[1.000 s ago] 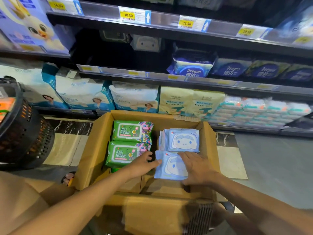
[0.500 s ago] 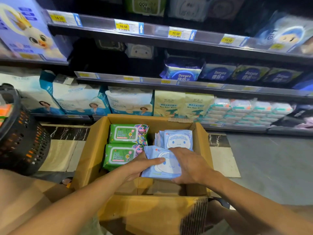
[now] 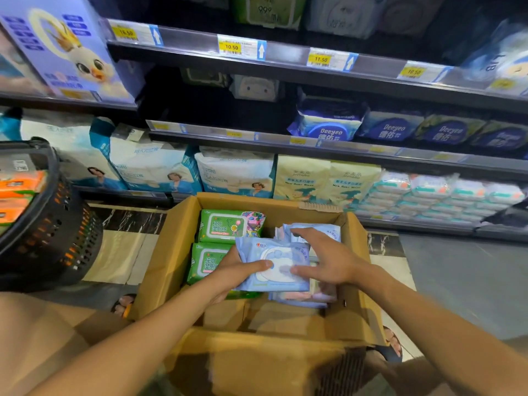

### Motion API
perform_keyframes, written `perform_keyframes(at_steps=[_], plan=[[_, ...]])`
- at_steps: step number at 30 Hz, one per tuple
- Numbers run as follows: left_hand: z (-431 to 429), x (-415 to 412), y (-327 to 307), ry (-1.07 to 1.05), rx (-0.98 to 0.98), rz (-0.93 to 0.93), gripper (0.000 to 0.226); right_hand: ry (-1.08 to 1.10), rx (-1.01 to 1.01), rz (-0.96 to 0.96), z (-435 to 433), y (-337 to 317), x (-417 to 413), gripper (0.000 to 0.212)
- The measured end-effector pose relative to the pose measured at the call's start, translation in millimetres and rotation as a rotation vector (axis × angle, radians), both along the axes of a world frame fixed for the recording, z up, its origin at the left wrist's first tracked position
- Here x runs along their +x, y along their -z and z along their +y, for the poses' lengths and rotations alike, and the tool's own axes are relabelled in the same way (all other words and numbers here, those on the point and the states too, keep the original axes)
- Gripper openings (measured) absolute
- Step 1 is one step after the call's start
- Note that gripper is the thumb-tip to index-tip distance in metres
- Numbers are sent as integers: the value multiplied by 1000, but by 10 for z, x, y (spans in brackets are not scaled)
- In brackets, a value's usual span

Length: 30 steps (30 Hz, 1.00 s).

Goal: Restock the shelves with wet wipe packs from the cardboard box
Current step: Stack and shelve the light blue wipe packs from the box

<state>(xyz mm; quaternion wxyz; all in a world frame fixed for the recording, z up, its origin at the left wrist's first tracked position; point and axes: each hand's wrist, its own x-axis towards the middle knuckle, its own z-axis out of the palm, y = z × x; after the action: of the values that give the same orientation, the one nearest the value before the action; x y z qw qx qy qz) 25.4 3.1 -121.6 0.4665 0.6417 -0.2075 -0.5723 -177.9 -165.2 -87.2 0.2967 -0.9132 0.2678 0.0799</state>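
An open cardboard box [image 3: 161, 252] stands on the floor below the shelves [image 3: 343, 148]. Its left half holds two green wet wipe packs [image 3: 225, 225], one behind the other. My left hand [image 3: 234, 274] grips a light blue wet wipe pack [image 3: 257, 251] from its left side, thumb on top, and holds it tilted above the box. My right hand [image 3: 331, 257] lies spread, thumb on that pack and fingers reaching over a second blue pack [image 3: 328, 231] behind it. More blue packs [image 3: 303, 298] lie underneath.
A black basket [image 3: 57, 232] with orange packs [image 3: 20, 184] stands at the left. The lower shelves are stocked with large white and yellow wipe bags [image 3: 303, 178] and stacked small packs [image 3: 428, 192]. A dark gap [image 3: 217, 110] shows on the middle shelf. Feet flank the box.
The blue pack has come up out of the box, now carried by my left hand. My right hand has loosened from it and spread toward the rear pack. The view has moved closer.
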Motion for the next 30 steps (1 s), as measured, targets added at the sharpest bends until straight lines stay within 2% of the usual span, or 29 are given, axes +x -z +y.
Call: perform_keyframes(at_steps=[3,6,12,19,21,25,30], plan=[[54,135,32,-58,5,-3,50,121,-9,-14,-255,119,8,94],[120,258,68,-89,-1,-12,55,146,-161,130,-479,332,24,88],[264,446,100,-153,-16,-13,52,58,-380,450,-668,693,58,116],[327,613,68,-182,13,-31,45,45,-462,562,-708,880,245,125],[345,658,63,-189,22,-40,45,25,-440,591,-709,884,304,121],[387,747,32,-214,20,-28,49,9,-385,569,-727,856,346,98],[435,860,-28,-257,10,-26,62,36,-355,500,-713,812,313,91]])
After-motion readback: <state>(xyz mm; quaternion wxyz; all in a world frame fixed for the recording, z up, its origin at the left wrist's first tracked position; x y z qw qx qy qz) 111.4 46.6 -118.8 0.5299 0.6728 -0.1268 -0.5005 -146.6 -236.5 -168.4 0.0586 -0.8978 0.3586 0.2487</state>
